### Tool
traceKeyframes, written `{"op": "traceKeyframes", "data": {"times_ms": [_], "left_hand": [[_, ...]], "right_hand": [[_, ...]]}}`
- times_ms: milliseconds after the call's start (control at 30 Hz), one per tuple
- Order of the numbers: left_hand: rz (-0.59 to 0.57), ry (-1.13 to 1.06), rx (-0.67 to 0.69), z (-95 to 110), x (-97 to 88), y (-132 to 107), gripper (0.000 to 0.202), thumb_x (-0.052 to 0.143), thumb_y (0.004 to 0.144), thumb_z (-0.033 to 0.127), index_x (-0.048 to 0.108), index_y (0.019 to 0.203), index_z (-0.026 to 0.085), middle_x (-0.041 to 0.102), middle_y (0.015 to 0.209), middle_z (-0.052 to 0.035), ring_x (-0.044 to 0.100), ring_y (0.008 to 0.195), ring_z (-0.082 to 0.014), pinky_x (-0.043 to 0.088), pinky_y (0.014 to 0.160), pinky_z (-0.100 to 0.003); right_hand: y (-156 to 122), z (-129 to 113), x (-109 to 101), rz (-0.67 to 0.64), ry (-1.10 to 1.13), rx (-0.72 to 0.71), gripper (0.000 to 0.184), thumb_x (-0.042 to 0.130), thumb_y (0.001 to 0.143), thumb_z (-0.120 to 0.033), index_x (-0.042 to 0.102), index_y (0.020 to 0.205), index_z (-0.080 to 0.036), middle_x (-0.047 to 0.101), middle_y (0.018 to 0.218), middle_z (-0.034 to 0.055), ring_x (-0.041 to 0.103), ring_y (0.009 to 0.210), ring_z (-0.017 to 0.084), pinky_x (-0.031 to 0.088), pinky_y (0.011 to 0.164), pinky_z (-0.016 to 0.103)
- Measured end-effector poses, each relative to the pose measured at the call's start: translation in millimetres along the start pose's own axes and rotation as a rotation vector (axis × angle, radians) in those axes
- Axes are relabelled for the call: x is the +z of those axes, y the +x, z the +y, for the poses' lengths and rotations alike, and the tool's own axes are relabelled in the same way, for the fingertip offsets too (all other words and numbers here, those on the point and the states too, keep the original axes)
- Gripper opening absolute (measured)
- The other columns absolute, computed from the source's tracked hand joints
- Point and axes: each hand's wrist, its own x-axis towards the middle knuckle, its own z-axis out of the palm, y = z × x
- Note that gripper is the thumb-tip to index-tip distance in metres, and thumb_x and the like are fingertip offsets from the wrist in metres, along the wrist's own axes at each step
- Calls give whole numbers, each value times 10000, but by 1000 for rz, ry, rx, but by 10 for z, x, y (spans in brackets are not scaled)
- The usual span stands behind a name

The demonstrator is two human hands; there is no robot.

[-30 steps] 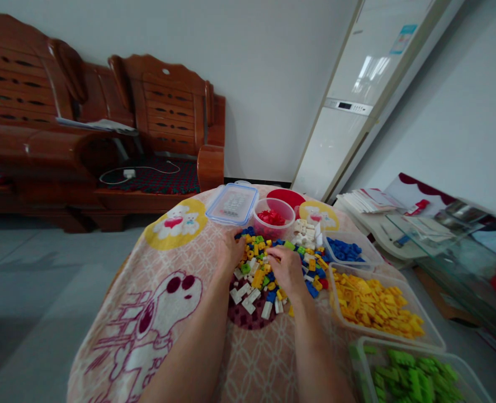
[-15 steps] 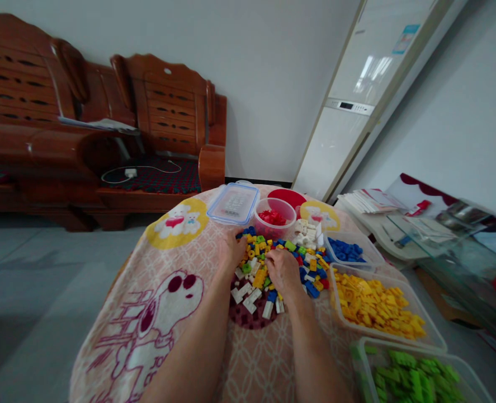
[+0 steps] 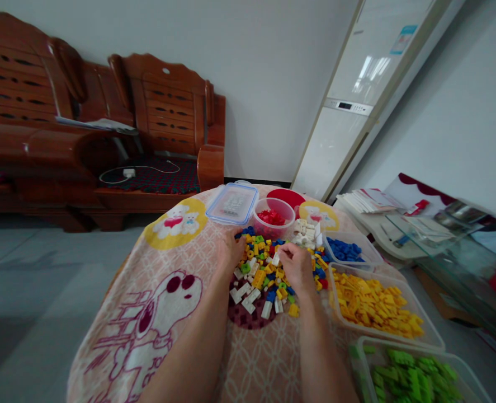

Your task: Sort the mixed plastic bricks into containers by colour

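Loose toy bricks in yellow, white, blue, green and red lie in a mixed pile (image 3: pixel 258 274) on the patterned tablecloth. At the pile's left edge rests my left hand (image 3: pixel 231 250), its partly visible fingers loosely bent beside the blue bricks (image 3: pixel 248 231); it appears open, with no brick visible in it. Over the right part of the pile, my right hand (image 3: pixel 297 267) pinches a white toy brick (image 3: pixel 276 259) between thumb and fingertips. A yellow brick (image 3: pixel 293 310) lies at the near side, below my right wrist.
Behind the pile stand a round tub (image 3: pixel 275 215) of red bricks, a blue-rimmed lid (image 3: pixel 232 203) and white bricks (image 3: pixel 305 232). Along the right are clear boxes of blue (image 3: pixel 345 251), yellow (image 3: pixel 376 302) and green bricks (image 3: pixel 415 378). A wooden bench (image 3: pixel 168 112) is beyond the table.
My right hand has moved slightly right, and a white brick now shows at its fingertips. A yellow brick now shows near my right wrist. My left hand stays about where it was.
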Motion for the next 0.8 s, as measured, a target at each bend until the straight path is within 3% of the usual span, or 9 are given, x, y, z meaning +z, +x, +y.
{"op": "traceKeyframes", "data": {"times_ms": [267, 467, 633, 800], "left_hand": [[2, 7, 24, 13, -9, -5, 347, 550, 841, 221, 710, 1147, 188, 721, 1162, -73, 650, 1078, -230, 487, 998, -353], [-2, 17, 3, 22, -11, -6, 369, 549, 847, 220, 697, 1183, 180, 712, 1188, -82, 642, 1108, -234, 475, 1019, -360], [5, 31, -12, 64, -29, -39, 365, 553, 860, 224, 696, 1193, 183, 709, 1201, -84, 647, 1102, -242, 484, 998, -366], [1, 46, -33, 108, -54, -52, 361, 572, 853, 212, 702, 1188, 184, 711, 1203, -77, 646, 1114, -242, 488, 992, -345]], "right_hand": [[5, 106, -122, 87, 241, 229, 197, 586, 701, -344, 696, 721, -182, 626, 537, -13, 530, 426, 139, 412, 409, 242], [60, 195, -198, 359, 429, 351, 259, 675, 651, -377, 703, 782, -156, 595, 462, -24, 496, 354, 132, 355, 341, 233], [112, 279, -293, 617, 621, 352, 317, 755, 600, -394, 671, 779, -145, 598, 467, -28, 489, 337, 118, 336, 321, 224], [130, 347, -366, 705, 737, 364, 408, 825, 522, -447, 641, 741, -156, 602, 478, -24, 542, 387, 135, 375, 335, 228]]}}
